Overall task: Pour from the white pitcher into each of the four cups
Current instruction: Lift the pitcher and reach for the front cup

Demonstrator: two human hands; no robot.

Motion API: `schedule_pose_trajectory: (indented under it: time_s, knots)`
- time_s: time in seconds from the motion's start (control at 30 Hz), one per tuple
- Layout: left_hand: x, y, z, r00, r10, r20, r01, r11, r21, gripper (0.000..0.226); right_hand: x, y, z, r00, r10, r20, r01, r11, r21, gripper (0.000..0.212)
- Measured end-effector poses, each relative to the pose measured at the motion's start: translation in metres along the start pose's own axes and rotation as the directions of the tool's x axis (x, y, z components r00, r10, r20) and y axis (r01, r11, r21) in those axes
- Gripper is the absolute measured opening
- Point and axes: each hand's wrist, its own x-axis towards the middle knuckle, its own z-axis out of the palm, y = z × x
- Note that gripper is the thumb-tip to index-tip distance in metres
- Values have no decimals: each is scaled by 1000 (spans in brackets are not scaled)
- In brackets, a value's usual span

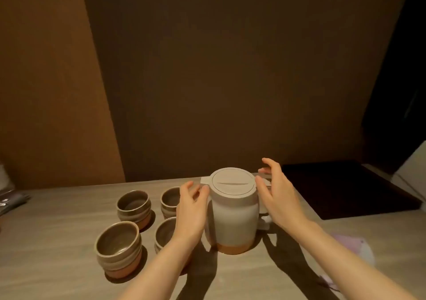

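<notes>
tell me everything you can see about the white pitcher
The white pitcher stands upright on the table, right of the four cups. It looks ceramic: matte white body, bare terracotta base band, flat round lid with a slit, spout pointing left, handle on its right. The left hand touches its left side; the right hand hovers by the handle.

Open hands (192,209) (277,196) flanking lidded pitcher (232,216)

A light wooden tabletop (57,242) meets a dark brown wall (230,80). Left of that wall stands a lighter brown panel (46,80). Right of it lies a black mat (341,189). The light is dim and warm.
</notes>
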Motion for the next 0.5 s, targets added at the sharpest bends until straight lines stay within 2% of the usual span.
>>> schedule_pose_trajectory:
  time_s: [0.1, 0.2, 0.33, 0.43, 0.5]
  knots:
    - [2, -2, 9, 992, -110, 62, 111, 994, -17, 66, 4, 12, 2, 990, 142, -21, -136, 973, 189, 51]
    - [3, -1, 17, 981, -162, 110, 167, 985, -41, 62, 6, 24, 8, 963, 269, -14, -248, 906, 344, 38]
    - [8, -4, 27, 976, -198, 94, 205, 976, -70, 64, 12, 38, 17, 930, 368, -24, -309, 813, 493, 22]
    - [11, -8, 34, 969, -234, 80, 241, 966, -97, 67, 14, 40, 25, 896, 439, 67, -382, 685, 621, 44]
    - [12, -9, 36, 966, -244, 91, 254, 960, -119, 65, 15, 41, 28, 876, 470, 103, -417, 634, 651, 49]
